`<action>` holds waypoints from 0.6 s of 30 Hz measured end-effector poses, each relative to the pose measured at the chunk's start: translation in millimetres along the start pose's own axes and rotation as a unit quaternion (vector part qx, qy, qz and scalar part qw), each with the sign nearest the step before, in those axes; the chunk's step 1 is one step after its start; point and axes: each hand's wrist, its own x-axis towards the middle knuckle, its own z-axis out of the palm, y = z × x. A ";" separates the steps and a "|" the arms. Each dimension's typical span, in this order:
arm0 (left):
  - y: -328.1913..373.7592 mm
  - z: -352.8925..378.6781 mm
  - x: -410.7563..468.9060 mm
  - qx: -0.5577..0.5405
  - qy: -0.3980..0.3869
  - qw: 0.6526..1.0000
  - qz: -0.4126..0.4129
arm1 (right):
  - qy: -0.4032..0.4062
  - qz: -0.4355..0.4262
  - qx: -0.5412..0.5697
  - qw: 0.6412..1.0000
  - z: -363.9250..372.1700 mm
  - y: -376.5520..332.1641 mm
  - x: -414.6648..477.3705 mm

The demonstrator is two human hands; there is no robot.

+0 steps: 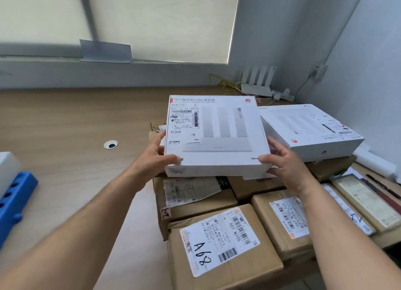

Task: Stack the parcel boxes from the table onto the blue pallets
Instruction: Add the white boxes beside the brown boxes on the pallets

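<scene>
Gripping a flat white box (217,135) at its two near corners, the left hand (158,157) and the right hand (286,166) each lay a thumb on the lid and curl the fingers along the side and under it. This pinch from opposite sides keeps the wide, shallow box level. The box sits over a pile of brown boxes (223,246) that fills the right part of the table (65,120) up to its near edge. Whether it rests on the pile or is just clear of it cannot be told.

A second white box (310,133) lies just beside it, toward the right edge, turned at an angle on top of other brown boxes. It was probably left on the upper layer because it is light. The labels face up, so they can be read.

A router (258,79) stands in the far right corner by the wall. The blue pallet (13,198) shows at the left, well apart from the pile, so the held box probably needs a carry across the table toward that side.
</scene>
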 end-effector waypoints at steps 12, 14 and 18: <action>0.3 -48.7 -55.7 0.069 0.006 0.974 0.217 | 0.021 -0.144 -0.011 0.989 27.1 -6.6 -67.9; 1.3 -58.0 -69.5 0.071 0.011 0.971 0.229 | 0.015 -0.153 -0.008 0.988 35.6 -10.3 -77.6; -6.2 -73.7 -98.9 0.057 0.026 0.968 0.243 | -0.004 -0.170 0.003 0.985 55.2 -15.5 -100.0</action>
